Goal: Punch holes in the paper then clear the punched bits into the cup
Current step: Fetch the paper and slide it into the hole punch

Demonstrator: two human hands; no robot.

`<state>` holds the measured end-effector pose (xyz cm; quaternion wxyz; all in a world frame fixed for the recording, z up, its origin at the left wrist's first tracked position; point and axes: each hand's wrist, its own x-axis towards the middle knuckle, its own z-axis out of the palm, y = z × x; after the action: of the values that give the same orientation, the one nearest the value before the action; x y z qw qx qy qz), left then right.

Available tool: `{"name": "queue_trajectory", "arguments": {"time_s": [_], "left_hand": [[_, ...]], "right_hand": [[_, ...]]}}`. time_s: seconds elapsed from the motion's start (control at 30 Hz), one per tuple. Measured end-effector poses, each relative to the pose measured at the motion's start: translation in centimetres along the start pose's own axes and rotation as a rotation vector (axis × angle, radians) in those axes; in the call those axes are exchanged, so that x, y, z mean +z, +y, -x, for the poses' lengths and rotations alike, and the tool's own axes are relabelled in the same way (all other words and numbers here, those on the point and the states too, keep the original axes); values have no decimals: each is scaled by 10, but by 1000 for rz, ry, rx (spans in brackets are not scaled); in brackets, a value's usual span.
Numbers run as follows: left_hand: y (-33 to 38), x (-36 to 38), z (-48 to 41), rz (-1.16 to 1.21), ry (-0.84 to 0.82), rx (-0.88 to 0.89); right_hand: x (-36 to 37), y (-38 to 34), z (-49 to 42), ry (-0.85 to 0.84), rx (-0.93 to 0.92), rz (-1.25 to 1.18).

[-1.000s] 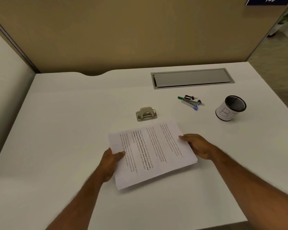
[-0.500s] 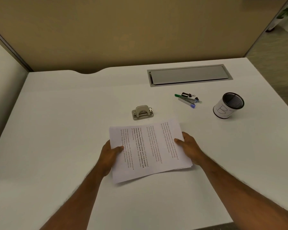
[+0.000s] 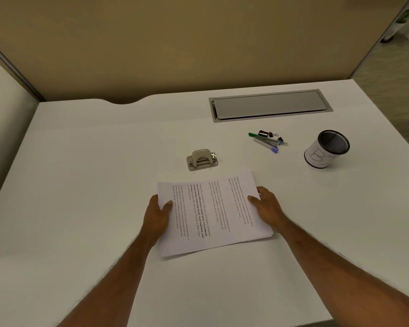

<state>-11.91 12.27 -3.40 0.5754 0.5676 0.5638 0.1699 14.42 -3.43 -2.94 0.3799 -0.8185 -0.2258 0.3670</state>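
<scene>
The white tabletop [image 3: 80, 185] fills most of the head view, with a beige partition wall behind it. At about seven o'clock from the middle of the view, the left hand [image 3: 156, 217] grips the left edge of the paper [image 3: 213, 213]: its thumb lies on top of the sheet and its fingers [image 3: 154, 199] curl around the edge, pinching the stack. The paper is a thin stack of printed sheets, lying low over the tabletop near the person; its text runs sideways and its far edge points towards twelve o'clock. Whether it rests fully flat or is slightly lifted cannot be told.

Just beyond the paper's far edge, at roughly eleven o'clock from the stack's middle, sits the metal hole punch [image 3: 201, 159], close to the paper but apart from it.

At three o'clock from the paper's middle, the right hand [image 3: 268, 210] holds the right edge the same way, thumb on top and fingers tucked around the side, closed on the stack.

Further right, at about one o'clock from the paper, a small pile of pens and binder clips [image 3: 268, 139] lies on the tabletop, in front of a grey recessed cable tray lid [image 3: 269, 106]. At two o'clock, well apart from the paper, stands the cup [image 3: 326, 149], a dark mesh holder wrapped in white paper bearing a hand-drawn letter.
</scene>
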Motion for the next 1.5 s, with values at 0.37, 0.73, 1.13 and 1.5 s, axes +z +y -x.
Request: {"name": "queue_trajectory", "arguments": {"time_s": [0.37,0.73,1.13,1.5], "left_hand": [[8,3,-15,38,94,29],[13,3,-30,39,122,36],[18,5,-38,15,123,7],[27,3,-49,77,87,-68]], "right_hand": [[0,-9,-18,4,-23,-63],[0,-17,-41,-2,-9,-83],[0,-20,-45,32,12,-71],[-4,-30,-53,60,28,-35]]}}
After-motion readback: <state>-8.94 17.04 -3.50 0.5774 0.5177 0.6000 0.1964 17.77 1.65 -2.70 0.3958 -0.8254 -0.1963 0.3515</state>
